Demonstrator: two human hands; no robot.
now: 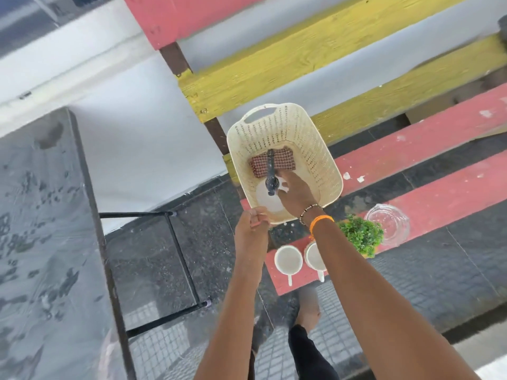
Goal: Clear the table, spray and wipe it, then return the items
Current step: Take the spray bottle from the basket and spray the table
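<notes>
A cream plastic basket point(310, 149) rests on a red and yellow slatted bench point(428, 138). Inside it lie a folded red checked cloth point(282, 160) and a white spray bottle point(267, 201) with a black trigger head point(271, 174). My left hand point(251, 229) pinches the basket's near rim. My right hand point(295, 192) reaches into the basket and holds the bottle at its neck. The wet grey table top point(41, 229) lies at the left, with droplets spread over it.
Two white cups point(288, 260) stand on the bench's near slat, the second point(312, 256) partly under my right arm. Beside them sit a small green plant point(360, 235) and a clear glass dish point(389, 223). Black table legs point(181, 259) cross the dark tiled floor.
</notes>
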